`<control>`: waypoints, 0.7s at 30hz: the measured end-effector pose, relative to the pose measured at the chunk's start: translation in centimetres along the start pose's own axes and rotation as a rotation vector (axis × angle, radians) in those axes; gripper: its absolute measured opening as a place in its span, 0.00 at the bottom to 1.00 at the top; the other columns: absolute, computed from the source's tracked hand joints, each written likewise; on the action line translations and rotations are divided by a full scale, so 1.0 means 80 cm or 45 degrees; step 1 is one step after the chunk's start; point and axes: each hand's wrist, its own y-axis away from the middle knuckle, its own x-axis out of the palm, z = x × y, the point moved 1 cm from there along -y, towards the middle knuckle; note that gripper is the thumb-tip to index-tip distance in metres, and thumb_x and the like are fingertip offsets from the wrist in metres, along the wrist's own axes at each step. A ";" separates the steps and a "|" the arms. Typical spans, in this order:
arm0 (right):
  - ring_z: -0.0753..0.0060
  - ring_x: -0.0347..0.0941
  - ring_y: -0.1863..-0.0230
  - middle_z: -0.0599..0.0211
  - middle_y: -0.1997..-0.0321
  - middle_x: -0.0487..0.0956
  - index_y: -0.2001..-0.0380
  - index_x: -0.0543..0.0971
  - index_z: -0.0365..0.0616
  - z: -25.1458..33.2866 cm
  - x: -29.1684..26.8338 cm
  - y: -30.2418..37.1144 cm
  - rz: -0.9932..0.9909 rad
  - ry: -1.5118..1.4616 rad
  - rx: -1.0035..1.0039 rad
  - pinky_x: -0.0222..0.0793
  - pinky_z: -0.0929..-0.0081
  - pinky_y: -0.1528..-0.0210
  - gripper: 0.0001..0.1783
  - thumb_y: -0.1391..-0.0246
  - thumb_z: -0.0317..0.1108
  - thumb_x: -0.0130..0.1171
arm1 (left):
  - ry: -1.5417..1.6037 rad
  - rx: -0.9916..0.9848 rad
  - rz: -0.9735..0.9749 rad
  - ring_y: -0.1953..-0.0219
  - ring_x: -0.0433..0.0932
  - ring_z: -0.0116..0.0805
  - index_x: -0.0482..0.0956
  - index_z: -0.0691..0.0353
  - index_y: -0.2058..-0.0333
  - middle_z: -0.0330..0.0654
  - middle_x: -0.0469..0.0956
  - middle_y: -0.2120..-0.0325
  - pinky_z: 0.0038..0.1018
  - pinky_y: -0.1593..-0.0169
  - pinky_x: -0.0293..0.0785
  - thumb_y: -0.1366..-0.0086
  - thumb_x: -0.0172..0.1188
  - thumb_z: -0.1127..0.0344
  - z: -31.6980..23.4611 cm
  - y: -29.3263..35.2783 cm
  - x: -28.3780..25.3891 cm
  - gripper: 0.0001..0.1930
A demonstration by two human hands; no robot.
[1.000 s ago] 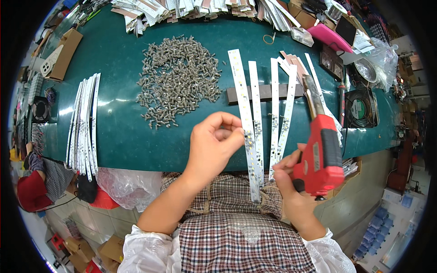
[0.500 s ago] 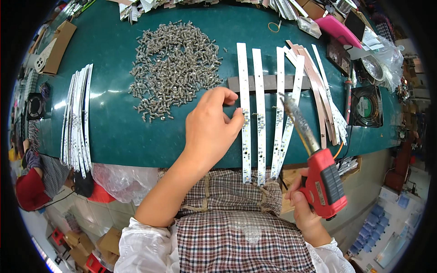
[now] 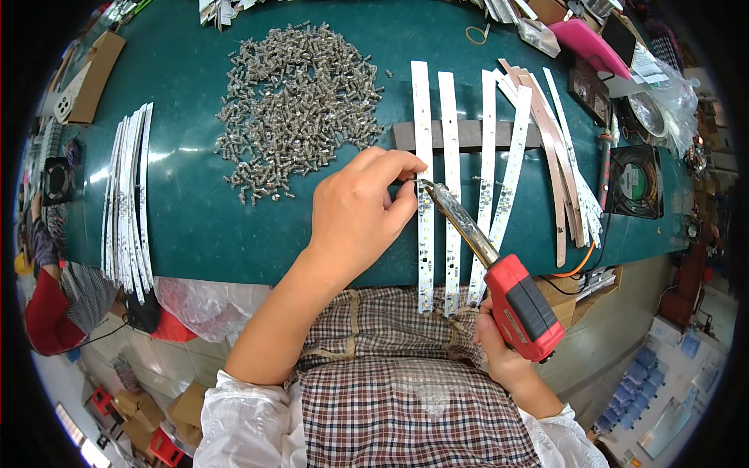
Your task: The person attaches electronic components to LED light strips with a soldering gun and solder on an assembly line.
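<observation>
The red-and-black soldering gun (image 3: 524, 308) has swung leftward; half a second ago its tip hung by the third white strip, and now it meets the leftmost strip (image 3: 422, 125), right beside the left fingertips. From where I stand, that looks like the work passing from lining up to heating a joint; the right hand (image 3: 505, 355) is wrapped round the gun's handle; the left hand (image 3: 355, 207) curls thumb and forefinger together at the strip's left edge, though whether they pinch a tiny part I cannot tell. That strip lies across a dark bar (image 3: 470, 135), its near end overhanging the green table (image 3: 187, 226).
</observation>
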 end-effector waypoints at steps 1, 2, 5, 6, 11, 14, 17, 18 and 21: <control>0.61 0.76 0.68 0.58 0.66 0.77 0.64 0.78 0.37 0.000 0.001 -0.001 0.005 0.002 0.002 0.71 0.68 0.65 0.11 0.52 0.26 0.65 | -0.002 -0.001 -0.006 0.84 0.69 0.20 0.82 0.58 0.63 0.34 0.80 0.70 0.19 0.78 0.65 0.48 0.63 0.76 0.000 0.000 -0.001 0.12; 0.61 0.76 0.68 0.59 0.67 0.77 0.64 0.78 0.37 0.001 0.002 -0.002 0.006 0.010 0.000 0.71 0.68 0.66 0.11 0.52 0.26 0.65 | -0.005 -0.002 -0.012 0.84 0.69 0.20 0.82 0.58 0.63 0.34 0.80 0.70 0.19 0.78 0.65 0.48 0.63 0.76 0.000 0.000 -0.001 0.12; 0.62 0.76 0.69 0.59 0.68 0.77 0.64 0.78 0.37 -0.001 0.001 -0.002 0.001 0.026 -0.013 0.71 0.69 0.66 0.10 0.52 0.27 0.65 | 0.013 0.005 -0.031 0.84 0.69 0.20 0.82 0.57 0.63 0.33 0.79 0.71 0.19 0.78 0.65 0.48 0.63 0.76 0.002 0.000 0.003 0.13; 0.63 0.75 0.69 0.60 0.68 0.77 0.64 0.78 0.37 -0.002 0.001 -0.002 -0.001 0.027 -0.030 0.71 0.69 0.65 0.10 0.51 0.27 0.65 | 0.012 -0.001 -0.035 0.84 0.69 0.20 0.82 0.57 0.63 0.33 0.79 0.71 0.19 0.78 0.65 0.48 0.63 0.76 0.002 0.001 0.002 0.13; 0.64 0.75 0.69 0.60 0.68 0.77 0.64 0.78 0.36 0.000 0.003 -0.004 0.009 0.010 -0.018 0.71 0.69 0.65 0.10 0.50 0.27 0.65 | -0.037 -0.038 -0.018 0.81 0.76 0.29 0.82 0.53 0.65 0.34 0.79 0.73 0.26 0.75 0.72 0.46 0.62 0.72 -0.001 0.001 -0.002 0.09; 0.65 0.75 0.69 0.61 0.68 0.77 0.64 0.78 0.36 -0.001 0.002 -0.004 0.023 0.010 -0.011 0.71 0.69 0.65 0.10 0.49 0.27 0.64 | -0.022 -0.026 -0.032 0.81 0.76 0.29 0.82 0.53 0.65 0.34 0.79 0.73 0.26 0.75 0.72 0.46 0.62 0.72 -0.001 0.001 0.000 0.09; 0.65 0.74 0.69 0.61 0.69 0.77 0.64 0.78 0.36 0.000 0.004 -0.004 0.022 0.021 -0.008 0.71 0.70 0.65 0.09 0.49 0.27 0.64 | -0.027 -0.032 -0.029 0.81 0.77 0.29 0.82 0.53 0.65 0.34 0.79 0.73 0.27 0.75 0.72 0.46 0.62 0.72 -0.001 0.001 0.000 0.09; 0.65 0.74 0.69 0.61 0.69 0.76 0.64 0.77 0.36 0.001 0.005 -0.005 0.011 0.015 0.001 0.71 0.70 0.65 0.09 0.49 0.27 0.64 | -0.028 -0.034 -0.030 0.81 0.77 0.29 0.82 0.53 0.65 0.34 0.79 0.73 0.27 0.75 0.72 0.46 0.62 0.72 -0.001 0.001 0.000 0.09; 0.67 0.74 0.70 0.62 0.69 0.76 0.64 0.77 0.36 -0.001 0.003 -0.006 0.048 0.040 -0.012 0.70 0.71 0.66 0.09 0.49 0.27 0.64 | -0.031 -0.041 -0.035 0.81 0.77 0.30 0.82 0.53 0.65 0.34 0.79 0.74 0.27 0.75 0.72 0.46 0.62 0.72 0.000 0.001 0.000 0.09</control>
